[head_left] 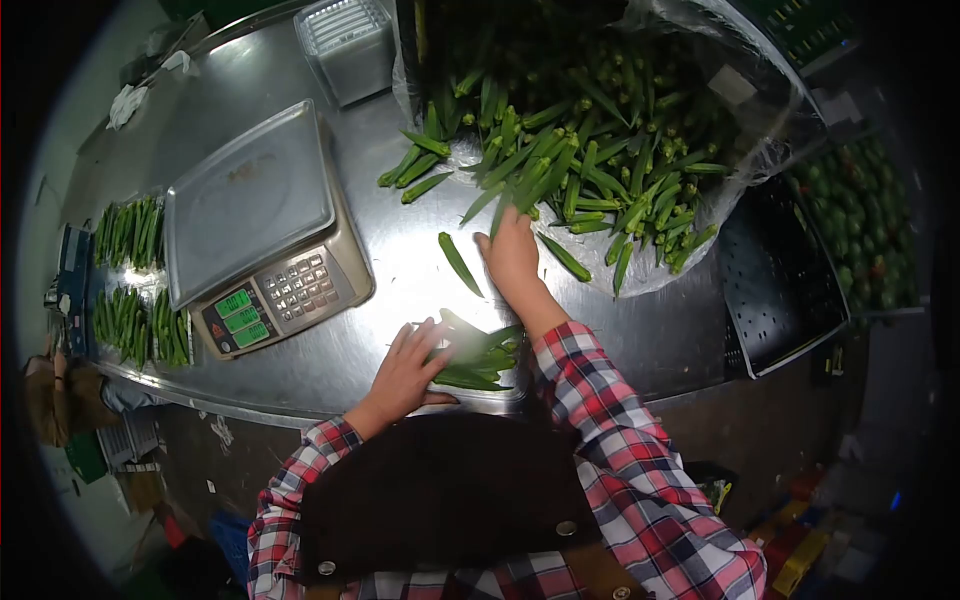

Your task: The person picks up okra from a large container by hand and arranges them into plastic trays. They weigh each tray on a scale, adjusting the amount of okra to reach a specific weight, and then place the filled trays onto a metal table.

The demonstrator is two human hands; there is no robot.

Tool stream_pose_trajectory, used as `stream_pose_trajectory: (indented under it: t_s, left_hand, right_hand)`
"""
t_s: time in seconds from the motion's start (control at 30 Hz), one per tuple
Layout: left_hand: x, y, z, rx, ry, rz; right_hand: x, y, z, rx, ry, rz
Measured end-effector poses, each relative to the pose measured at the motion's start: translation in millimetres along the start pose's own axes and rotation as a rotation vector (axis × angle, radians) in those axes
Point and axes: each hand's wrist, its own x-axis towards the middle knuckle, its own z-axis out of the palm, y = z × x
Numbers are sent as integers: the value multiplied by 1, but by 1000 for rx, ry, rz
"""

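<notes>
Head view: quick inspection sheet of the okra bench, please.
Surface: steel table, shiny.
Job's things: okra pile on plastic sheet, far right; small okra batch at the near edge; one loose pod between them.
Clutter: scale; filled okra trays at left; stack of empty trays at back.
Grips: left hand flat and open on the small okra batch; right hand at the pile's edge, grip unclear.
Cables: nothing seen.
Surroundings: black crate at right, green produce beyond.
</notes>
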Motion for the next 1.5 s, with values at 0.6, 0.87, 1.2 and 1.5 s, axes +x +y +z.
stream_pose_trajectory:
  t_s: [0.6,0.87,1.2,1.5]
  left_hand:
    - [-10,-16,-5,-121,402,-169]
    - [6,8,0,-11,246,269]
    - [17,0,9,-333,110,-99]
    - [16,-19,2,-602,95,-319]
  right_hand:
    - [-43,4,-34,247,-233,-365]
    - [-78,47,-39,152,-12,-486]
    - [-43,89,-75,-271,54,-266]
    - [-95,45,-64,195,-190,-470]
